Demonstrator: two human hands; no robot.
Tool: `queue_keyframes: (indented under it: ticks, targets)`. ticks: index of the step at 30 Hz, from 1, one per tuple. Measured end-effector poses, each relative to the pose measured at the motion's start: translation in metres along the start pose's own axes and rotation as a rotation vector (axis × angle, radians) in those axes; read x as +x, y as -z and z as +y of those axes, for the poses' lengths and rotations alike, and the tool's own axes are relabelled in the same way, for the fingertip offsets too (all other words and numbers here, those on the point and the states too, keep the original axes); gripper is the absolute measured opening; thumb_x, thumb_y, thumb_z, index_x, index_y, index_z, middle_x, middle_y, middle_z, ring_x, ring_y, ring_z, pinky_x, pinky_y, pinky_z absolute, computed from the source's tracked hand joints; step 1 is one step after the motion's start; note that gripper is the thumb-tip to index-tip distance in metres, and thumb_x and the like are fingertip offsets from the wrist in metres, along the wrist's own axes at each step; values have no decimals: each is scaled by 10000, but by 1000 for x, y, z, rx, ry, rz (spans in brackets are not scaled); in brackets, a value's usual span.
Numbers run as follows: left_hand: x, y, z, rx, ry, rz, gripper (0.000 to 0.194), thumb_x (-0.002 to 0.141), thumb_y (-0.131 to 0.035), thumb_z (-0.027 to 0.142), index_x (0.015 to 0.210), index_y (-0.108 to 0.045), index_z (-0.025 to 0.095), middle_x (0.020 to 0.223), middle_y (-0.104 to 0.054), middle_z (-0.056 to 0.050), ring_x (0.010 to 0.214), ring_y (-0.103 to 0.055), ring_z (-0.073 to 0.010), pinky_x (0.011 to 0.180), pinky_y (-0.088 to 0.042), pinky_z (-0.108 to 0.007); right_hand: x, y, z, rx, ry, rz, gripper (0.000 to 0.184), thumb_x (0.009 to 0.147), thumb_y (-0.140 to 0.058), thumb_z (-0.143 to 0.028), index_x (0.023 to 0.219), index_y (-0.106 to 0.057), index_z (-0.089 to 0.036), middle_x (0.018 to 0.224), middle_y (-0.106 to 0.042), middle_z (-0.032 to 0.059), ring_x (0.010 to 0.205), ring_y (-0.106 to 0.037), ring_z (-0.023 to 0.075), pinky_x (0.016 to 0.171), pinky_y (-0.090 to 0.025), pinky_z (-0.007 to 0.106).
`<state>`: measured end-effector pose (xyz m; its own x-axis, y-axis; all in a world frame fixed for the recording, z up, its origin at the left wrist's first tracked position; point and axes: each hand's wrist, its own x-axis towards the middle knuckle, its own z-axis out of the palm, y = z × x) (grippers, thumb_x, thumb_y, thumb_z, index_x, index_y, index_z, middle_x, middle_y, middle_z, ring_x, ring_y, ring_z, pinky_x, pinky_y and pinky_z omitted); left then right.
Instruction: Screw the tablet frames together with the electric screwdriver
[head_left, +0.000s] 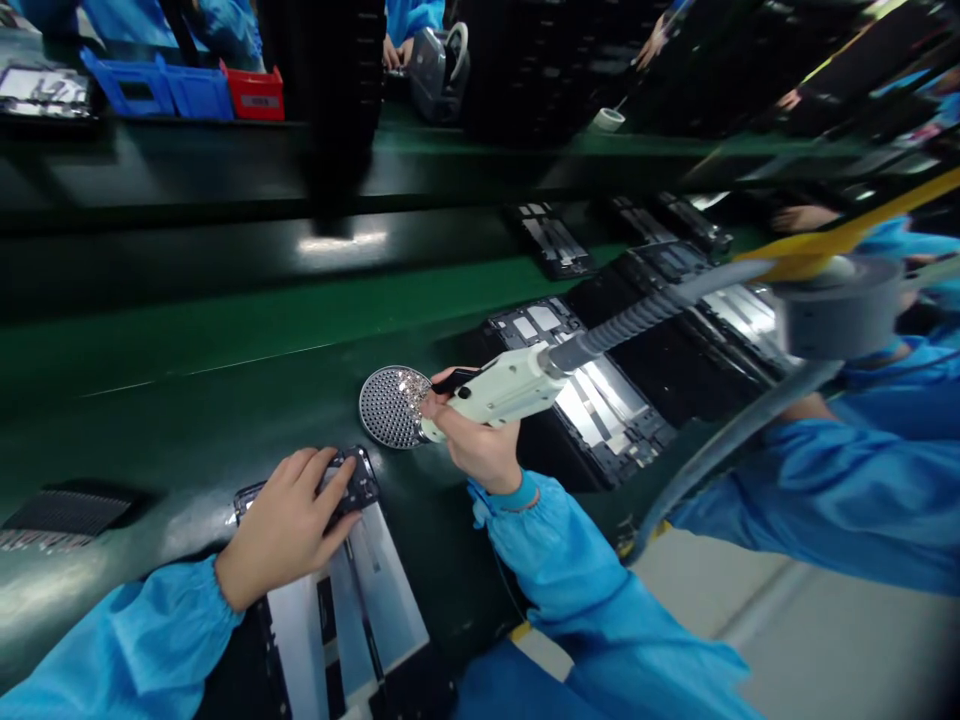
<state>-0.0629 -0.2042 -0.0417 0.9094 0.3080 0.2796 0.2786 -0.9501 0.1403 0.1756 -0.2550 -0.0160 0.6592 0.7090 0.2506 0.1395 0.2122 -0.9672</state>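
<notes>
Your right hand (pixel 476 440) is wrapped around the pale body of a power screwdriver (pixel 510 385), fingers closed tight on its grip. The tool lies nearly level, and its tip points left toward the round perforated screw tray (pixel 390 405), which sits on the green tabletop (pixel 225 400) just beside your knuckles. A few shiny screws lie bunched at the tray's upper right. A grey ribbed hose (pixel 637 318) runs from the back of the screwdriver up and to the right, reaching a grey round fitting under a yellow arm (pixel 840 235).

Your left hand (pixel 289 520) rests flat on the top end of a device panel (pixel 352 600) lying in front of you. Its fingers are spread and pressed down over the dark upper corner, holding it against the tabletop rather than curling around anything. The panel shows silver plates with dark strips between them and runs back toward your body.

Both of your arms wear light blue sleeves. To the right, more open panels (pixel 600 400) lie in a row along the belt, well apart from your left hand. A co-worker's blue sleeve (pixel 862 480) reaches in from the right edge. A dark ribbed mat (pixel 67 510) lies at the far left. Beyond the belt stand blue bins (pixel 161 90) and a red bin (pixel 255 95), with other people in blue behind them.
</notes>
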Motion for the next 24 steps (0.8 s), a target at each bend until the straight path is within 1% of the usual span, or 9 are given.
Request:
queue_keyframes:
  ticks: [5, 9, 11, 13, 15, 19, 22, 24]
  targets:
    - [1, 1, 1, 6, -9, 2, 482, 976, -566, 361, 1315, -580, 19, 1216, -591, -260, 1090, -564, -389, 868, -573, -553, 0, 0, 4, -28, 9, 3, 213, 677, -752, -191, 866, -659, -218, 784, -671, 19, 704, -641, 188, 724, -591, 391]
    - [1, 1, 1, 13, -8, -2, 479, 974, -571, 361, 1309, -590, 20, 1224, -605, -252, 1102, -574, -390, 887, -570, -545, -1, 1, 9, -48, 43, 9, 205, 678, -773, -208, 821, -630, -236, 751, -640, 16, 702, -635, 202, 720, -589, 409]
    - [0, 0, 2, 18, 2, 6, 477, 976, -563, 373, 1291, -605, 18, 1229, -615, -251, 1111, -581, -386, 912, -562, -540, -2, 2, 10, -49, 39, -4, 193, 692, -770, -209, 831, -637, -233, 739, -627, 10, 694, -628, 196, 703, -580, 398]
    - [-1, -1, 4, 27, 14, 22, 477, 978, -550, 381, 1277, -619, 16, 1233, -622, -256, 1117, -586, -389, 918, -553, -541, -4, 3, 9, -37, 23, -30, 213, 709, -762, -194, 895, -661, -223, 745, -627, 1, 684, -621, 180, 677, -565, 371]
    - [-1, -3, 6, 35, 32, 41, 473, 980, -535, 384, 1269, -630, 23, 1232, -624, -259, 1116, -586, -391, 903, -546, -537, -5, 5, 1, -21, 33, -34, 246, 720, -767, -174, 942, -674, -221, 748, -622, -11, 669, -608, 159, 653, -543, 343]
    - [-1, -5, 10, 38, 75, 49, 474, 991, -495, 405, 1283, -634, 58, 1192, -624, -234, 1080, -578, -369, 875, -521, -506, -9, 1, -30, 21, 131, -50, 204, 755, -775, -210, 930, -675, -241, 715, -589, -25, 646, -589, 155, 628, -528, 345]
    - [-1, -5, 10, 28, 82, 20, 500, 1001, -468, 435, 1313, -613, 73, 1162, -613, -219, 1033, -567, -352, 835, -497, -483, -15, -13, -44, 16, 151, -145, 200, 783, -759, -250, 958, -661, -254, 724, -584, -20, 649, -601, 166, 629, -543, 363]
    - [-1, -6, 11, 21, 86, 0, 515, 998, -477, 453, 1318, -602, 70, 1146, -601, -216, 1007, -560, -347, 809, -481, -469, -23, -23, -43, -19, 114, -225, 210, 793, -746, -270, 974, -642, -250, 728, -584, -15, 659, -614, 175, 649, -565, 381]
